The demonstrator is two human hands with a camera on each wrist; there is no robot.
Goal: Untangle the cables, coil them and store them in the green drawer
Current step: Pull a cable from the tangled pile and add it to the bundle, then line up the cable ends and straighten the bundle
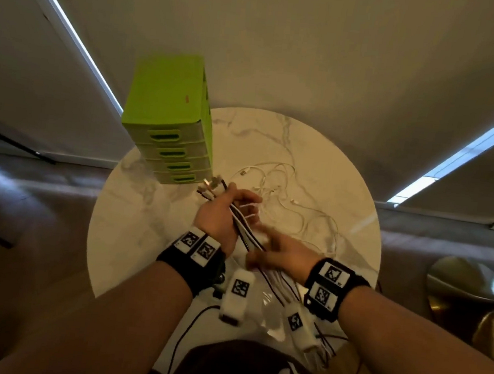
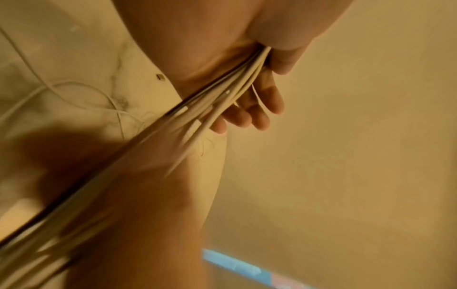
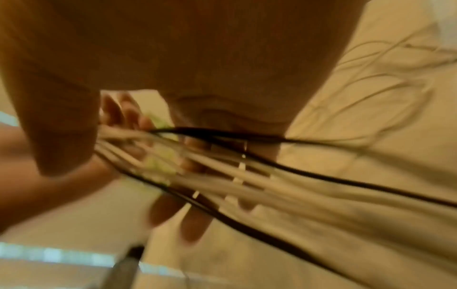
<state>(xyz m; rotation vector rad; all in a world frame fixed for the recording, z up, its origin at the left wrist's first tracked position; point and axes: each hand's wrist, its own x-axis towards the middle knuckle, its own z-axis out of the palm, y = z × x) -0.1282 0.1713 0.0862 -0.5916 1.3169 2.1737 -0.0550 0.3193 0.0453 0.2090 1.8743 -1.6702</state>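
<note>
Left hand (image 1: pixel 222 214) gripping cable bundle (image 1: pixel 247 235) near plugs; right hand (image 1: pixel 275 254) blurred, fingers curling round strands. Loose white cables (image 1: pixel 293 191) risking snagging, re-knotting.

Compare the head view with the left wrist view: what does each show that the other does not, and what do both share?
Only the head view shows the green drawer unit, all four drawers shut, the connector ends sticking out past the left hand, and both wristbands. Only the left wrist view shows the fingers from underneath, loosely curled round the strands. Both show the cable bundle held by the left hand, with loose white cables lying on the marble table.
</note>
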